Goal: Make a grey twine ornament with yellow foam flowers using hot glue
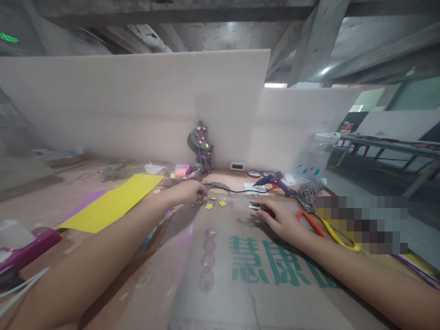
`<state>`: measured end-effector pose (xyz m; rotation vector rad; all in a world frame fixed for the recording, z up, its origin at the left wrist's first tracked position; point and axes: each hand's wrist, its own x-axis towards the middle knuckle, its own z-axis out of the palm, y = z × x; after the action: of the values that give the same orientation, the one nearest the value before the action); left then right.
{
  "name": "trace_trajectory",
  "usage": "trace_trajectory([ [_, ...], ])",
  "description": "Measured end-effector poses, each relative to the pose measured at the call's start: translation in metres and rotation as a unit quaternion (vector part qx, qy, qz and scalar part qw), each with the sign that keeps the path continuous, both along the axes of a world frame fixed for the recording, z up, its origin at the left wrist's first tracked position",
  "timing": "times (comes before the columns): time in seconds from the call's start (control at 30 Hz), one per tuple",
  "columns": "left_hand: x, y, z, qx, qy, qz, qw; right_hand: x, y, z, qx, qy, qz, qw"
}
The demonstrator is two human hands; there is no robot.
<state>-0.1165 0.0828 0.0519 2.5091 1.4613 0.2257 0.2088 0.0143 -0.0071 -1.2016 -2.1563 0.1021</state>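
Note:
My left hand [189,191] reaches forward over the table with its fingers curled, beside several small yellow foam flowers [209,206]; what it pinches, if anything, is too small to make out. My right hand [280,219] rests on the cardboard sheet [240,284], fingers closed round a small dark metal tool [256,207], probably tweezers or pliers. A dark grey curved piece [216,186] lies just beyond the left hand.
A yellow foam sheet [110,204] and a purple one lie at left. A blue glue gun [275,181] with a black cord stands behind, red-handled and yellow-handled scissors [330,229] at right, a decorated grey ornament [201,146] against the white partition, a pink tool [27,252] near left.

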Motion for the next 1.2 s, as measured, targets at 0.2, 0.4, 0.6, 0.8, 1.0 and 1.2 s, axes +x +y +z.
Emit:
trace_trajectory([
  [0.2, 0.011, -0.009, 0.003, 0.079, -0.023, 0.018, 0.996, 0.001, 0.0, -0.002, 0.002, -0.008, 0.001, 1.0],
  [0.4, 0.009, -0.013, 0.012, 0.145, 0.008, 0.037, 0.989, -0.001, -0.002, 0.001, 0.0, -0.009, -0.002, 1.0],
  [0.6, 0.021, -0.027, 0.027, 0.193, 0.033, 0.05, 0.979, -0.002, -0.002, 0.003, 0.003, 0.006, -0.003, 1.0],
  [0.8, 0.032, -0.041, 0.034, 0.211, 0.084, 0.072, 0.971, -0.002, -0.001, 0.002, -0.015, 0.004, -0.005, 1.0],
  [1.0, 0.028, -0.034, 0.022, 0.171, 0.085, 0.024, 0.981, -0.002, 0.002, 0.0, -0.02, -0.014, -0.012, 1.0],
  [1.2, 0.03, -0.03, 0.007, 0.143, 0.085, -0.042, 0.985, 0.0, 0.002, -0.001, -0.006, -0.008, 0.004, 1.0],
])
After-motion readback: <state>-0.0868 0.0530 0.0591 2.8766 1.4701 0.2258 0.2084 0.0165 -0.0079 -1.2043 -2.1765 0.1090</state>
